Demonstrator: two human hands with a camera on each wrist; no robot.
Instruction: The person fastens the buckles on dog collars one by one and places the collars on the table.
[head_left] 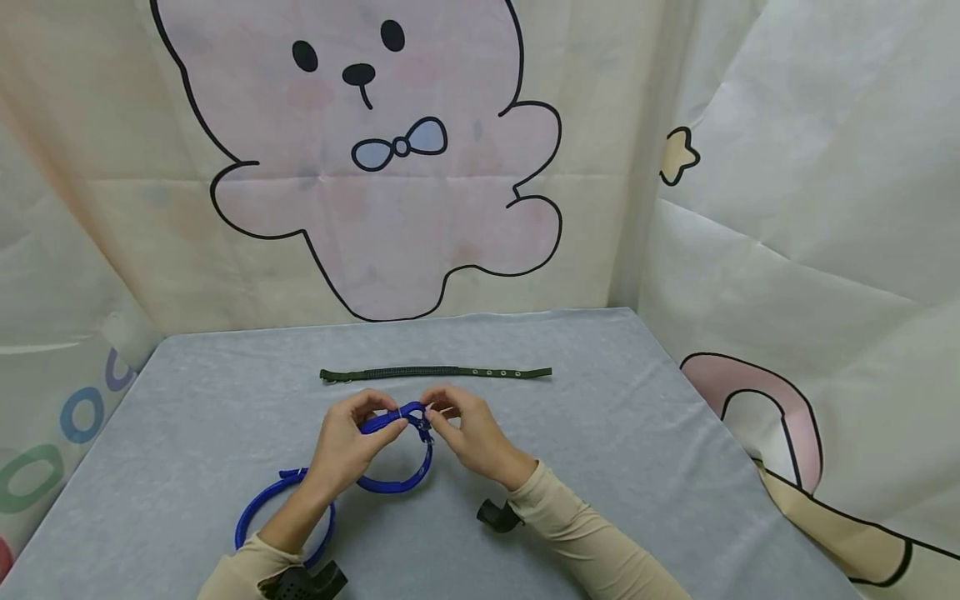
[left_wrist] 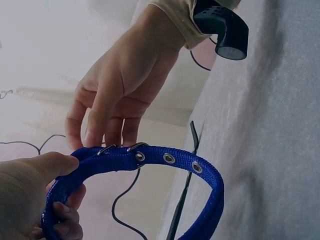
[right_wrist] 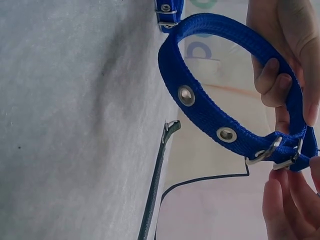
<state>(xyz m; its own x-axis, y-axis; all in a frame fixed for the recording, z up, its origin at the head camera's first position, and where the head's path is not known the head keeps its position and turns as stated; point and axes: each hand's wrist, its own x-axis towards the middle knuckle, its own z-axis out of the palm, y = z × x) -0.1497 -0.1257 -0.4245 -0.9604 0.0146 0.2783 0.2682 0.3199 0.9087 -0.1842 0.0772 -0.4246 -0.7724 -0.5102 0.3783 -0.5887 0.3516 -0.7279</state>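
Both hands raise a blue collar (head_left: 405,485), fastened into a loop, over the table. Its woven band has metal eyelets, plain in the right wrist view, next to a metal buckle (right_wrist: 289,161) and a ring. My left hand (head_left: 351,437) grips the band, thumb on one side and curled fingers on the other. At the buckle end, my right hand (head_left: 474,433) pinches the strap between thumb and fingers. A second blue collar (head_left: 246,521), also looped, lies on the table, partly hidden behind the left forearm.
A dark green collar (head_left: 420,372) with eyelets lies stretched out beyond the hands. Grey cloth covers the table (head_left: 600,400). Printed curtains (head_left: 585,250) stand at the back and sides. Black cameras (head_left: 498,517) hang at both wrists.
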